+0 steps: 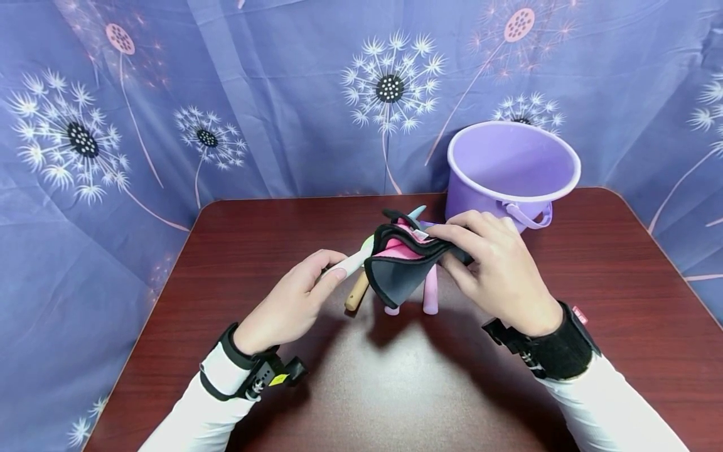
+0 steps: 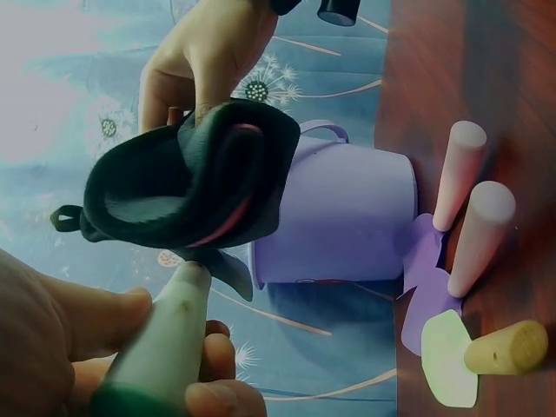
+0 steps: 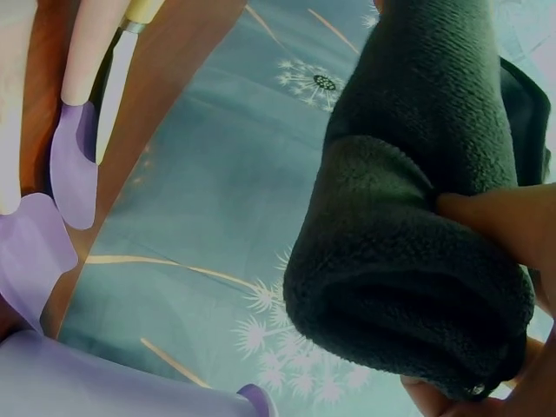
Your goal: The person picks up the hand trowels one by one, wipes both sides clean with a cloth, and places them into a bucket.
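Note:
My left hand [image 1: 296,298] pinches a white handle [image 2: 165,334] between thumb and fingers. A green part shows at its lower end in the left wrist view, while its narrow tip overlaps a folded cloth. My right hand [image 1: 497,267] grips this folded cloth [image 1: 403,276] from the right, above the table. The cloth is dark grey and plush, with black edging, pink inner layers, a small white label [image 1: 420,235] and a hanging loop [image 2: 66,218]. In the right wrist view its thick folds [image 3: 408,234] bulge beside the thumb. A pale blue tip [image 1: 417,212] shows behind the cloth.
Two pink-handled tools with purple heads [image 2: 432,314] lie on the brown table [image 1: 271,251], beside a light green tool [image 2: 449,359] with a wooden handle [image 1: 357,292]. Behind them a purple bucket [image 1: 508,201] stands at the far edge, before a blue dandelion-print curtain [image 1: 305,94].

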`<move>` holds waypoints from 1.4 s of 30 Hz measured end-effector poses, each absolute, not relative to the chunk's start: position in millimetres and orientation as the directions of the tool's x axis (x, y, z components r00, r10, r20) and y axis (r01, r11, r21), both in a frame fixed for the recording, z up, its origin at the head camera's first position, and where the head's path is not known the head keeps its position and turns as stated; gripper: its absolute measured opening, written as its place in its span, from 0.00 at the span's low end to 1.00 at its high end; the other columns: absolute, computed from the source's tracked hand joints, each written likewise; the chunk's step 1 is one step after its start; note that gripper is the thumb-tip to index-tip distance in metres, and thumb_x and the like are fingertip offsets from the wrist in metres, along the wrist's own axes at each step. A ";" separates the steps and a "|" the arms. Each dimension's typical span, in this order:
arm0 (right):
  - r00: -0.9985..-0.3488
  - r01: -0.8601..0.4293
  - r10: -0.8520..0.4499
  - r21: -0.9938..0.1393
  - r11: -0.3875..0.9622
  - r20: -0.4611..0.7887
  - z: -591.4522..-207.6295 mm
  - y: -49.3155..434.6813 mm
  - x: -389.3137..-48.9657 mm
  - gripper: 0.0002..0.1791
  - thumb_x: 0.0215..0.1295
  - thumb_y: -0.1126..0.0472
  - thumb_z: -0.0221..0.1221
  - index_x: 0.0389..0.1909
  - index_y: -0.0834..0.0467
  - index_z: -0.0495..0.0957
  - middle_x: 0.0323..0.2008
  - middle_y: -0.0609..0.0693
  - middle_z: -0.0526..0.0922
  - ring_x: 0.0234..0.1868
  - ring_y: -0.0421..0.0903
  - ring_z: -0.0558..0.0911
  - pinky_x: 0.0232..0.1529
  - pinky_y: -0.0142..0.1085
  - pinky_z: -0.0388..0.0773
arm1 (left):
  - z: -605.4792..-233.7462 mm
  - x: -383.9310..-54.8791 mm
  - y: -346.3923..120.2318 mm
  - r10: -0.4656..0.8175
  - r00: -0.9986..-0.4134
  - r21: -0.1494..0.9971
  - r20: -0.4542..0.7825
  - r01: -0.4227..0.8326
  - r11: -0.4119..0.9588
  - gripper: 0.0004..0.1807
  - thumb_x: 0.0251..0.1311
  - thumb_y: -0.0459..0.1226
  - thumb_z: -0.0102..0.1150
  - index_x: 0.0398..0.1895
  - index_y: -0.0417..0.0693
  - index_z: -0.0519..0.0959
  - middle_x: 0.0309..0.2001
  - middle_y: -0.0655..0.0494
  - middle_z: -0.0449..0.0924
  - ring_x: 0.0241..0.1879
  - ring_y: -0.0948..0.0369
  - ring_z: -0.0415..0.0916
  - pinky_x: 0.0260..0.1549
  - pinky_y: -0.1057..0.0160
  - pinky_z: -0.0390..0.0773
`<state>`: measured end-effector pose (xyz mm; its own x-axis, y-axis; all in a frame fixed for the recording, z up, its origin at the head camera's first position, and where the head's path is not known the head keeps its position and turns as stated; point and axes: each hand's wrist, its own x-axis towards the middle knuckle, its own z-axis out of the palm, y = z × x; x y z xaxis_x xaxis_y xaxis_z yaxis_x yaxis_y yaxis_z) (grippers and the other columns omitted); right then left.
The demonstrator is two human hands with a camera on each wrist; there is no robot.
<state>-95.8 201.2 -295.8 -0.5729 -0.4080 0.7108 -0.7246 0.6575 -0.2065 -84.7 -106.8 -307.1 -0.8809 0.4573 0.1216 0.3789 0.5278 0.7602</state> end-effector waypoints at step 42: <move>-0.671 -0.520 -0.111 -0.359 0.775 0.733 -289.2 216.6 -95.3 0.16 0.61 0.60 0.61 0.51 0.56 0.84 0.45 0.47 0.84 0.47 0.45 0.80 0.47 0.44 0.72 | -302.5 -84.9 -110.5 0.476 -0.873 0.818 0.110 0.352 0.456 0.13 0.76 0.46 0.47 0.55 0.59 0.78 0.36 0.58 0.73 0.42 0.59 0.70 0.42 0.58 0.68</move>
<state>-95.3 216.6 -289.2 -0.6711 -0.1112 0.7330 -0.5205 0.7747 -0.3590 -84.9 -110.5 -302.5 -0.8725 0.4760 0.1100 0.3517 0.4556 0.8177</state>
